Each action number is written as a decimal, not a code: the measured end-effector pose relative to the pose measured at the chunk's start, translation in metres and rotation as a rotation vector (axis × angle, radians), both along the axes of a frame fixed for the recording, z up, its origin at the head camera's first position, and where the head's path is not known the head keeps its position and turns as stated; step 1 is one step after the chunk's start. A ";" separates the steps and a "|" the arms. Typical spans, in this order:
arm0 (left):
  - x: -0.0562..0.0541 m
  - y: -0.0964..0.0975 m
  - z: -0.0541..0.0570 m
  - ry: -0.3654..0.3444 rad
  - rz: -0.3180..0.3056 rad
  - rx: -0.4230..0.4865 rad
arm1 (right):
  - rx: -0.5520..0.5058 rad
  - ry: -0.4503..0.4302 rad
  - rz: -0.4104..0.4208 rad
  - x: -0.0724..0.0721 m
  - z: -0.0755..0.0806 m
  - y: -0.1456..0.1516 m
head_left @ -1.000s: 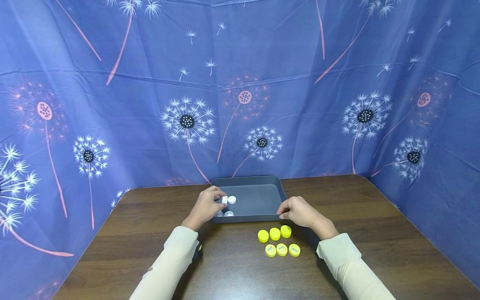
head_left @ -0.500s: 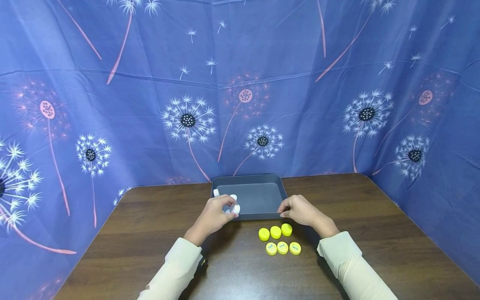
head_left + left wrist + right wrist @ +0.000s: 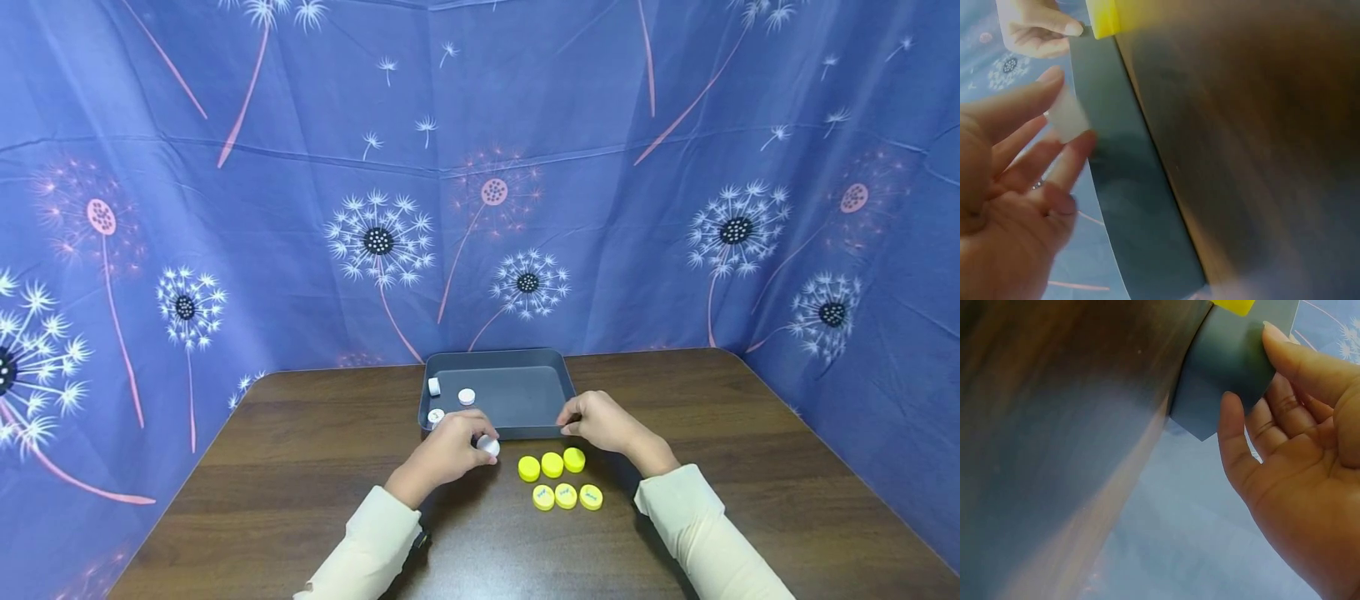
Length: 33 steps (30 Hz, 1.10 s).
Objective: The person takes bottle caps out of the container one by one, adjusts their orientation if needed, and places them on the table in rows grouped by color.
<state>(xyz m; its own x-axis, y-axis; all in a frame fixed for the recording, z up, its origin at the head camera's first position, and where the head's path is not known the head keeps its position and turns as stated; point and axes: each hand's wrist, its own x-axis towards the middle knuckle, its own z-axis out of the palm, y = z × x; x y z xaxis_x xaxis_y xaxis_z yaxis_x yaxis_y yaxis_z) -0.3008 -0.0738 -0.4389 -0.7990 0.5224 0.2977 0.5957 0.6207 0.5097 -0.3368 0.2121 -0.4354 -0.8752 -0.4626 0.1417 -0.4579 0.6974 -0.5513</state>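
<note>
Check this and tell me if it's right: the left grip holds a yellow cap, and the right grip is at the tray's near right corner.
Wrong colour: as the head view shows, the left grip holds a white cap, and the right grip is at the tray's near right corner.

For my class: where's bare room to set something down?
Free: the right half of the tray, past the loose white caps, and the table outside each sleeve. Crowded: the tray's left end near the left hand, and just in front, around the yellow caps.
</note>
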 end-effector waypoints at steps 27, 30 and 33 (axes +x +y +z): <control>0.007 0.009 -0.001 -0.053 -0.045 -0.319 | 0.003 0.010 0.005 0.000 -0.001 -0.003; 0.007 0.008 -0.001 -0.061 -0.051 -0.332 | 0.009 0.019 0.000 0.000 -0.001 -0.003; 0.007 0.007 0.000 -0.088 -0.058 -0.315 | 0.011 0.025 -0.007 0.001 -0.002 -0.001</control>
